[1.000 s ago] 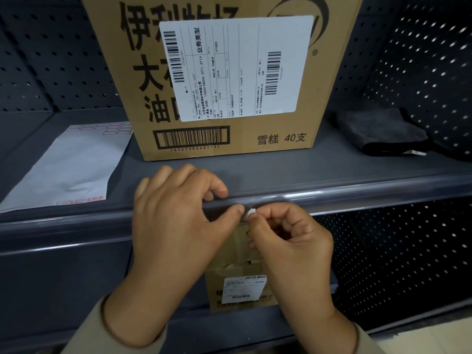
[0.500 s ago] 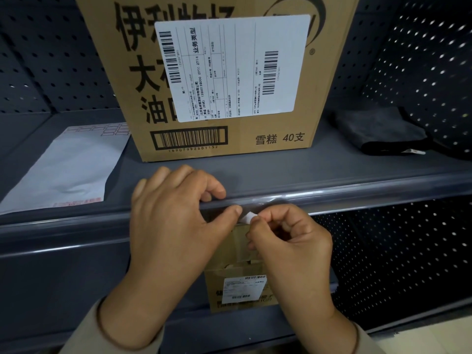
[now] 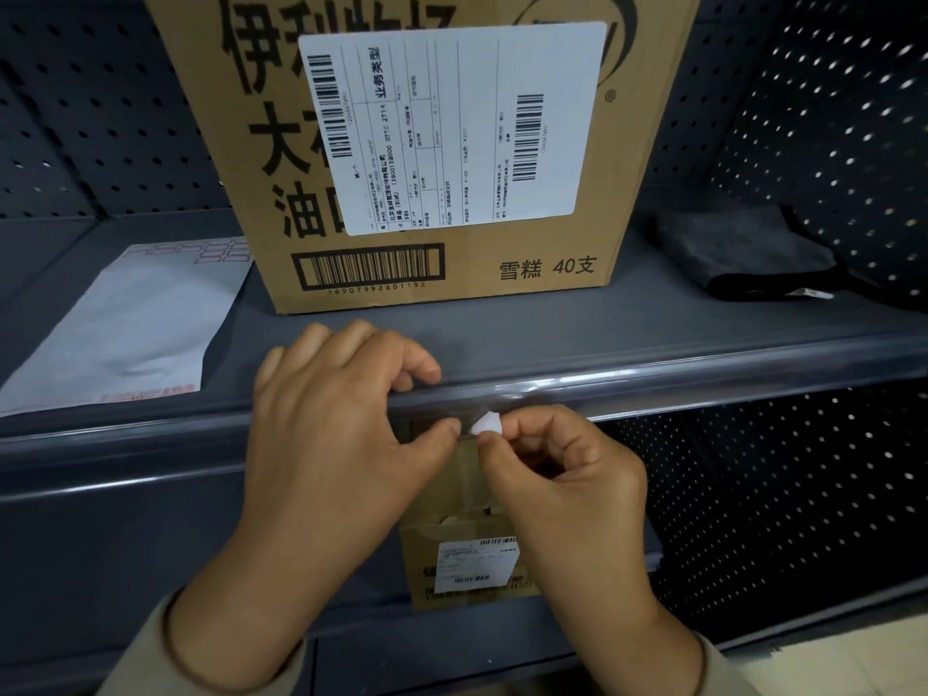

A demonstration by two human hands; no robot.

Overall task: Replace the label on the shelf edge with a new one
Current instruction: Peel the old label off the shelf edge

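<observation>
A small white label (image 3: 486, 423) sticks out of the clear plastic strip on the grey shelf edge (image 3: 703, 376). My right hand (image 3: 562, 474) pinches the label's end between thumb and forefinger. My left hand (image 3: 341, 434) rests on the shelf edge just left of it: the fingers curl over the top of the strip and the thumb presses on its front face, close to the label. Most of the label is hidden behind my fingers and the strip.
A large cardboard box (image 3: 432, 143) with a white shipping label stands on the shelf right behind my hands. A white envelope (image 3: 135, 324) lies at the left, a folded dark cloth (image 3: 748, 258) at the right. A smaller box (image 3: 472, 565) sits on the shelf below.
The white label shows more and has come out a little to the right in my right hand. My left hand has stayed on the shelf edge.
</observation>
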